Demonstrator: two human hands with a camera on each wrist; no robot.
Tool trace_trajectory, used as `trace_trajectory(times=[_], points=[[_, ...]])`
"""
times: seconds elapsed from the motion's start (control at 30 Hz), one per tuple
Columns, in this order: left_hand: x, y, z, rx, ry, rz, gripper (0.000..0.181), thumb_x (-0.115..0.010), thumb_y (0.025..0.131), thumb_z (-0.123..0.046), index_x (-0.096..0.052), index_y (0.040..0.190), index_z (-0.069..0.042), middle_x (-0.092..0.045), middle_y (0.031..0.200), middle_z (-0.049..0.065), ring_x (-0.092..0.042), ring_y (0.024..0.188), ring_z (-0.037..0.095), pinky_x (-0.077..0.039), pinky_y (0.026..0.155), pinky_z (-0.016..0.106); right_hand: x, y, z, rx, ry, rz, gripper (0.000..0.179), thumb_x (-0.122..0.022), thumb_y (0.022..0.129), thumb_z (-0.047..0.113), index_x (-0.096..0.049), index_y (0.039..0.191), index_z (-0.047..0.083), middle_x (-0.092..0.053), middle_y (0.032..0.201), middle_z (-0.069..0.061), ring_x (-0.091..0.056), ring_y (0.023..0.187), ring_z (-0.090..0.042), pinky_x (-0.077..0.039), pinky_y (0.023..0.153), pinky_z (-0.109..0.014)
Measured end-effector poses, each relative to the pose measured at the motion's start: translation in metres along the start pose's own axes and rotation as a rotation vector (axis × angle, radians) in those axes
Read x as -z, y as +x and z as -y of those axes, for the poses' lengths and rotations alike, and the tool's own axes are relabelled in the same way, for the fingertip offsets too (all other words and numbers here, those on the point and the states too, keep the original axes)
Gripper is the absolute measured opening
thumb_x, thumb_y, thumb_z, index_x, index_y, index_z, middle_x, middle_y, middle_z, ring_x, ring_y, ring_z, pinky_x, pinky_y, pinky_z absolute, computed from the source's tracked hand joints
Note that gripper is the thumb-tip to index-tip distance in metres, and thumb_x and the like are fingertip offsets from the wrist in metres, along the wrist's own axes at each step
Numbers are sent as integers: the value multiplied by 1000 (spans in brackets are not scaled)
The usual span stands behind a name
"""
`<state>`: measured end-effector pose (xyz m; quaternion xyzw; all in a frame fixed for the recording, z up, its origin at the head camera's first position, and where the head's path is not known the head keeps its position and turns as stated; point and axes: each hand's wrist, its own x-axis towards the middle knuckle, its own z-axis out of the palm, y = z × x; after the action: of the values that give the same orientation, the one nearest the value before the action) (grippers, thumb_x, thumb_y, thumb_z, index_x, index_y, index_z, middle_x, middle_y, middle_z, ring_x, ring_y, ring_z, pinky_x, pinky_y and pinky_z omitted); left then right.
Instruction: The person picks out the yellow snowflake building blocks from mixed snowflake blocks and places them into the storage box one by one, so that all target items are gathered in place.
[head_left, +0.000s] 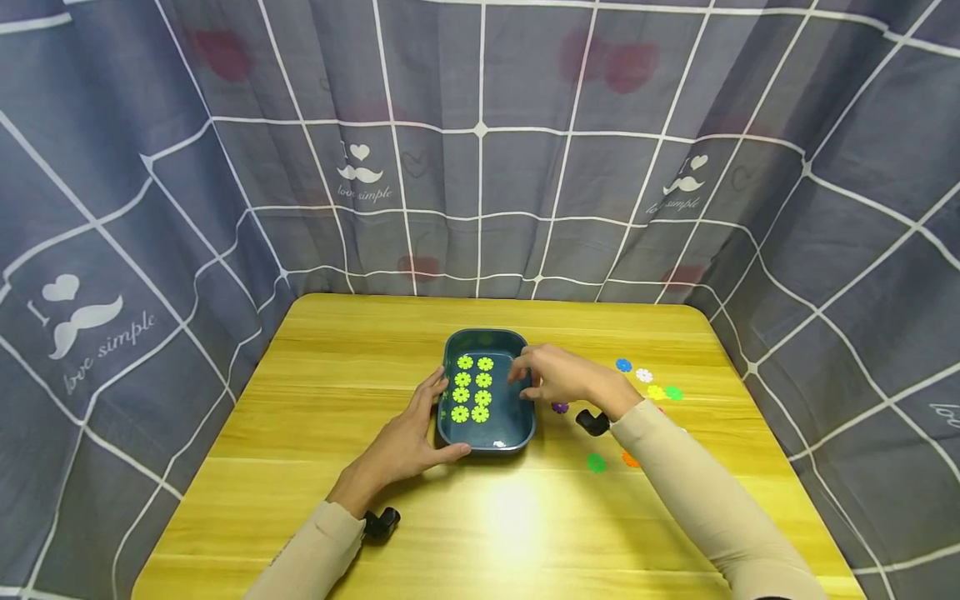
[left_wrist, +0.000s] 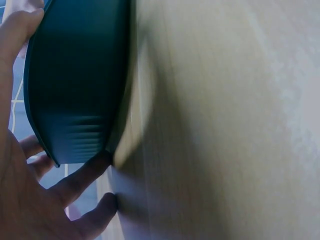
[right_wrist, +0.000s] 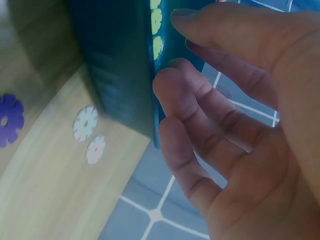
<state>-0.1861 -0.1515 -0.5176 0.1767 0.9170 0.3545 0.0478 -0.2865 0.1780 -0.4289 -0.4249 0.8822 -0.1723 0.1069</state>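
Note:
A dark blue-green tray [head_left: 495, 435] stands mid-table. Several neon yellow-green flower-shaped discs [head_left: 483, 380] lie in it in two columns on its left half. My left hand [head_left: 401, 437] spans the tray's near-left corner, fingers spread along the left side and thumb at the near rim. In the left wrist view its fingertips [left_wrist: 107, 159] rest by the tray's outer wall. Over the tray's right rim reaches my right hand [head_left: 558, 373], its fingers loosely bent downward. No disc shows between its thumb and fingers in the right wrist view.
Right of the tray, loose flower discs lie scattered: blue [head_left: 623, 365], white [head_left: 644, 376], yellow [head_left: 656, 392], green [head_left: 673, 392], purple [head_left: 560, 407] and orange [head_left: 630, 459]. Another green disc [head_left: 596, 463] lies nearer. My right forearm partly covers this group. A checked grey-blue curtain [head_left: 442, 175] surrounds the table.

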Motion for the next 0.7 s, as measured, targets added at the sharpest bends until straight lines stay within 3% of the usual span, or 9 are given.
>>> trace_trajectory(times=[0.47, 0.7], points=[[-1, 0, 0, -8, -3, -6, 138, -93, 91, -71, -7, 189, -26, -26, 195, -2, -66, 154, 45, -61, 114, 70, 4, -27, -20, -34, 10, -56, 26, -87, 100, 6, -88, 125, 8, -79, 117, -10, -72, 83, -9, -62, 81, -28], [-1, 1, -1, -8, 13, -6, 136, -91, 91, -73, -9, 189, -26, -21, 197, -3, -66, 154, 44, -62, 113, 70, 3, -46, -30, -73, 56, -49, 29, -88, 101, 8, -86, 130, 7, -81, 126, -15, -78, 93, -28, -68, 89, -43]])
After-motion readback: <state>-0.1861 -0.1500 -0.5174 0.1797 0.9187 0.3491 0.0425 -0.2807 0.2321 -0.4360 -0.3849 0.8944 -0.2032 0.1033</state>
